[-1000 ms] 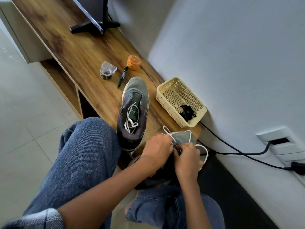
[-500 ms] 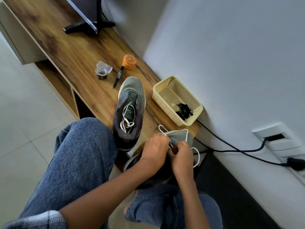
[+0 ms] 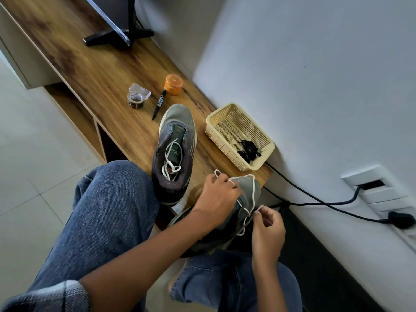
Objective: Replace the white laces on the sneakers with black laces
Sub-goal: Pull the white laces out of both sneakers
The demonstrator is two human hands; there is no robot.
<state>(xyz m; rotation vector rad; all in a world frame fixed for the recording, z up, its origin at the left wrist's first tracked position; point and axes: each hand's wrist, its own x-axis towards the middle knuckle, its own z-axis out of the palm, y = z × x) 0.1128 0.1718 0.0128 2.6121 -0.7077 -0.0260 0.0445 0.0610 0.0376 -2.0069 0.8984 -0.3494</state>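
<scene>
A grey sneaker (image 3: 249,199) lies on my lap at the end of the wooden bench, toe pointing away. Its white lace (image 3: 254,194) runs loose over the toe. My left hand (image 3: 216,197) rests on the sneaker and holds a loop of the lace near its fingertips. My right hand (image 3: 267,230) pinches the lace to the right of the shoe, pulled out sideways. A second grey sneaker (image 3: 174,152) stands on the bench with a loosened white lace (image 3: 170,163) inside its opening. Black laces (image 3: 248,148) lie bundled in a cream plastic basket (image 3: 225,131).
On the wooden bench (image 3: 101,70) lie a black marker (image 3: 159,104), an orange-lidded jar (image 3: 173,84), a tape roll (image 3: 135,101) and a black monitor stand (image 3: 119,37). A black cable (image 3: 315,200) runs to a wall socket (image 3: 373,188). My jeans-clad knee (image 3: 112,199) is left of the shoes.
My hands were close together over the sneaker's eyelets; now the right hand has drawn the white lace out to the right and the left has shifted up the shoe.
</scene>
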